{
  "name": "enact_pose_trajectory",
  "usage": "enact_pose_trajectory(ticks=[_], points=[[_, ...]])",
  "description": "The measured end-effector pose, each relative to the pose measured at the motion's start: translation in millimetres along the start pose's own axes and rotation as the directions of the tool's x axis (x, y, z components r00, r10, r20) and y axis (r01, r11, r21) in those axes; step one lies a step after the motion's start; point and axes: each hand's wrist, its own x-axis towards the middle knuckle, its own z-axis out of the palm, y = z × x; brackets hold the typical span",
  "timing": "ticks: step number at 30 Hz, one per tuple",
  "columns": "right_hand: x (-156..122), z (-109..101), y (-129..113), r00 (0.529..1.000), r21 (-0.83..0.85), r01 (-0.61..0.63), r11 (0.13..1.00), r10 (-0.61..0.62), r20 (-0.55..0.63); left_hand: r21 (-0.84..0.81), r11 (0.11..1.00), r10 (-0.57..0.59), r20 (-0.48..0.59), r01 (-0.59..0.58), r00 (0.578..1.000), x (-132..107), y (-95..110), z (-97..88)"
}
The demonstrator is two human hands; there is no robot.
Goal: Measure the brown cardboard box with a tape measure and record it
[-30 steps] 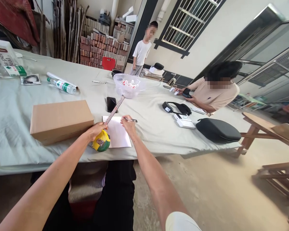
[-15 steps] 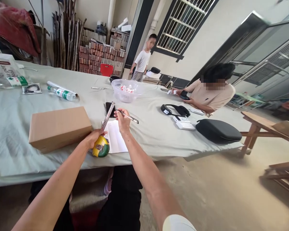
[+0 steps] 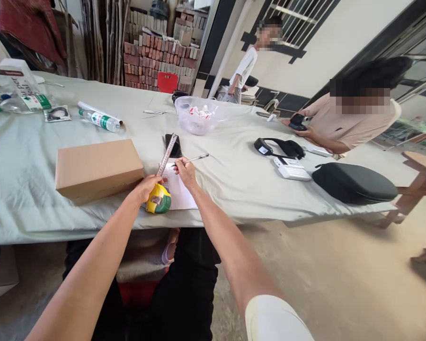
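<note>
My left hand (image 3: 148, 187) is closed on a yellow and green tape measure (image 3: 158, 199), with a length of its blade drawn out toward the far side of the table. Between the fingers of my right hand (image 3: 185, 171) is a pen (image 3: 196, 158), its tip end low over a white sheet of paper (image 3: 183, 198). The blade crosses the left part of the sheet and reaches a black phone (image 3: 175, 147) behind it. To the left of my left hand lies a closed cardboard box (image 3: 99, 166).
A clear plastic bowl (image 3: 189, 124) with red-and-white items stands farther back. Water bottle (image 3: 101, 120) and rolled paper lie back left. On the right are a black headset (image 3: 280, 148), a white device (image 3: 291, 169) and a black case (image 3: 355, 183). A seated person holds a dark device; another stands behind.
My right hand has come down from beside the blade to the paper with the pen. The camera view has shifted, and the person at the back has turned.
</note>
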Motion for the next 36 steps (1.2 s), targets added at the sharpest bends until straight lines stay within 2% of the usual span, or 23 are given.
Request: enact_pose_trajectory(ticks=[3, 8, 15, 25, 36], points=[[-5.8, -1.9, 6.7, 1.000, -0.088, -0.021, 0.996, 0.021, -0.002, -0.004, 0.999, -0.033, -0.014, 0.033, 0.999, -1.1, 1.6, 1.6], [-6.3, 0.0, 7.4, 0.998, -0.174, 0.067, 0.982, -0.062, 0.031, -0.010, 0.999, -0.052, -0.013, 0.052, 0.999, -2.0, 3.2, 2.5], [-10.2, 2.7, 15.0, 0.998, -0.177, 0.050, 0.983, -0.054, -0.018, -0.007, 0.999, -0.054, -0.014, 0.054, 0.998, 1.0, 0.6, 0.8], [-11.2, 5.6, 13.1, 0.999, -0.249, 0.037, 0.968, -0.035, 0.012, -0.002, 0.997, -0.074, -0.032, 0.074, 0.997, -0.3, 3.7, 2.9], [-10.0, 5.2, 16.8, 0.998, -0.231, 0.057, 0.971, -0.055, 0.016, -0.005, 0.999, -0.037, 0.002, 0.037, 0.999, 4.8, -2.0, 0.0]])
